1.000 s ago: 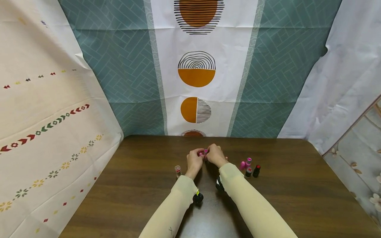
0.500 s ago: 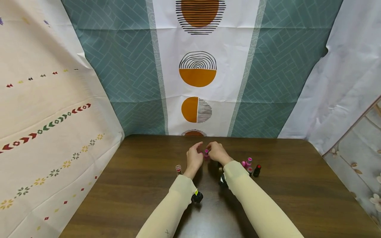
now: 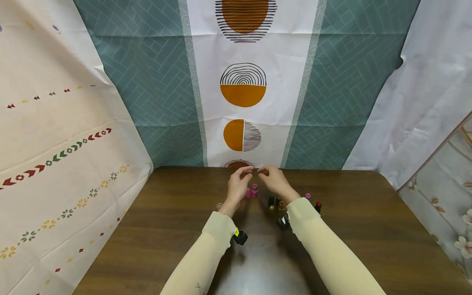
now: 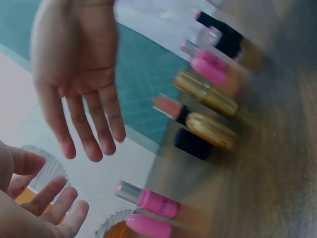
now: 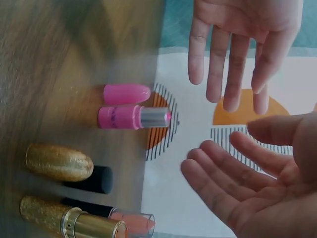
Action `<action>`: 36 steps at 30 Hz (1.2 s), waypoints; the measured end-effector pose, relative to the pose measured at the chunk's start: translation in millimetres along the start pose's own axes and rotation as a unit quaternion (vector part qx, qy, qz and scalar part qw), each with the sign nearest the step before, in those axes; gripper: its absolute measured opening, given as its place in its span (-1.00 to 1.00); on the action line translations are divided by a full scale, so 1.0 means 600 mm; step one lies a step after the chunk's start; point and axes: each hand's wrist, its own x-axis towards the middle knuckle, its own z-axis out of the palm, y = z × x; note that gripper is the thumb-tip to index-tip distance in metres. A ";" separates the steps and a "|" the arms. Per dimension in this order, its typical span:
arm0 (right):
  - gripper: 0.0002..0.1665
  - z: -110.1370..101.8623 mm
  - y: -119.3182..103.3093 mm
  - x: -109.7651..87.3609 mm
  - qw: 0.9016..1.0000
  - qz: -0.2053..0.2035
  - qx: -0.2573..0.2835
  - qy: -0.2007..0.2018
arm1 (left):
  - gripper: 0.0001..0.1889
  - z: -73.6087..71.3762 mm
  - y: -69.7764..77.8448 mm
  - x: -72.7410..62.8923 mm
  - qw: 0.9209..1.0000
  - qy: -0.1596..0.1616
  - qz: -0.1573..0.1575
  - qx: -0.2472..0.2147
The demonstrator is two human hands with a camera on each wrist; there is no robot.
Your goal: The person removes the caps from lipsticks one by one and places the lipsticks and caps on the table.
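A pink lipstick [image 3: 255, 191] stands upright and uncapped on the table, its silver collar showing. Right beside it is its rounded pink cap [image 3: 248, 192], also upright. My left hand [image 3: 237, 186] hovers above and left of the pair, fingers loosely bent and holding nothing. Across from it, my right hand [image 3: 276, 181] is raised to the right of the lipstick, its fingers relaxed and apart from everything. In the right wrist view, both palms face each other with a gap between them. Below the right wrist stand a gold lipstick [image 5: 74, 218] and a gold cap [image 5: 59, 161].
Near the gold pieces are a black cap [image 5: 101, 179] and a peach lipstick [image 5: 133, 220]. Farther right stand another pink lipstick [image 4: 210, 58] with its cap [image 4: 208, 71] and a black lipstick [image 3: 318, 207]. A clear-topped item [image 3: 219, 206] is partly hidden by the left wrist. Patterned cloth [image 3: 243, 135] hangs behind the table.
Both hands have left the pink lipstick and its cap, rising and spreading apart. The pair now stands in full view. The right arm's shift has uncovered the gold pieces.
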 end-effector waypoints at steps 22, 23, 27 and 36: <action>-0.32 -0.006 0.024 -0.046 0.950 -0.060 0.304 -0.032 | -0.68 -0.087 0.022 -0.019 0.980 -0.196 0.000 -0.045; -0.32 -0.005 0.026 -0.047 0.948 -0.064 0.311 -0.031 | -0.68 -0.091 0.022 -0.019 0.979 -0.202 0.004 -0.035; -0.34 -0.001 0.037 -0.050 0.943 -0.077 0.324 -0.016 | -0.69 -0.107 0.021 -0.014 0.975 -0.220 0.018 -0.008; -0.45 0.022 0.044 -0.051 0.945 -0.096 0.312 0.012 | -0.69 -0.139 -0.001 -0.002 0.965 -0.259 0.024 0.005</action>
